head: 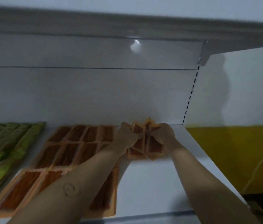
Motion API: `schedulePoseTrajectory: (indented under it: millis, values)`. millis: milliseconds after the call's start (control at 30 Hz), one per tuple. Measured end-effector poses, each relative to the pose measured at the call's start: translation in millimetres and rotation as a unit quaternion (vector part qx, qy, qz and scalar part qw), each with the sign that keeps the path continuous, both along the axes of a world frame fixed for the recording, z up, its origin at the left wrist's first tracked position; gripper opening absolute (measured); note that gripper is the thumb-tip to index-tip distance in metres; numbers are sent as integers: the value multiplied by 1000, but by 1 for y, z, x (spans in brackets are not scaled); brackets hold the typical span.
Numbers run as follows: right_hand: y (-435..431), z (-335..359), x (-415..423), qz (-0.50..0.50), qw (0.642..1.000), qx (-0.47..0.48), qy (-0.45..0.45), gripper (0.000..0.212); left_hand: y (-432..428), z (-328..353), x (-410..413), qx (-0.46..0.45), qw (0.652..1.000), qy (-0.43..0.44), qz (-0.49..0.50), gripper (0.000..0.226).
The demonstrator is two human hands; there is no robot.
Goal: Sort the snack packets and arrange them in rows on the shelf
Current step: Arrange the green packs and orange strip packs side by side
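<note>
Orange snack packets with brown sticks inside (72, 143) lie flat in rows on the white shelf (151, 183), at the left and middle. A small untidy bunch of the same orange packets (145, 143) sits at the back of the shelf, fanned out at angles. My left hand (126, 136) grips the left side of this bunch. On the right side of the bunch my right hand (166, 133) holds it too. Green snack packets (6, 146) lie in a row at the far left. My left forearm hides part of the front orange rows.
An upper shelf (127, 26) overhangs the space, held by a bracket (205, 52) at the right. A slotted upright (190, 94) marks the shelf's right end. Beyond it are a yellow wall (232, 151) and a dark object (259, 206) low down.
</note>
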State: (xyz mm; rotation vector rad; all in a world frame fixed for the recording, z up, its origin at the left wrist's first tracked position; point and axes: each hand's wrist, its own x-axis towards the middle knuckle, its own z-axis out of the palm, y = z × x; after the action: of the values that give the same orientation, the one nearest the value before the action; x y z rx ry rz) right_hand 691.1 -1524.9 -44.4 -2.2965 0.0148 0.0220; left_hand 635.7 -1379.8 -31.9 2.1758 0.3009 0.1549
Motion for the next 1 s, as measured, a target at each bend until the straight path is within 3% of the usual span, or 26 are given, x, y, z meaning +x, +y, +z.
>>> schedulePoseTrajectory:
  millis: [100, 233, 300, 400, 533, 767, 867, 1000]
  values:
    - [-1, -9, 10, 7, 997, -75, -9, 34, -3, -4, 11, 85, 996, 6, 23, 81]
    - [-9, -16, 15, 9, 993, -110, -30, 73, 0, -2, 15, 204, 979, 3, 24, 93]
    - [-19, -9, 16, 9, 991, -118, -61, 78, 5, 3, 14, 280, 960, 9, 23, 88]
    - [-35, -1, 16, 31, 992, -111, -60, 77, 10, 6, 12, 354, 931, 87, -18, 91]
    - [-35, -2, 4, 114, 980, -166, 11, 78, 8, 5, 11, 302, 948, 95, -29, 75]
    - [-33, 5, -4, 105, 986, -124, -21, 71, 16, 6, 6, 200, 977, 72, 8, 50]
    - [-30, 4, -7, 89, 982, -153, -61, 63, 14, 6, -1, 176, 983, 39, 20, 36]
    - [-24, 1, -6, 98, 984, -134, -59, 64, 14, 8, -8, 147, 989, 7, 16, 35]
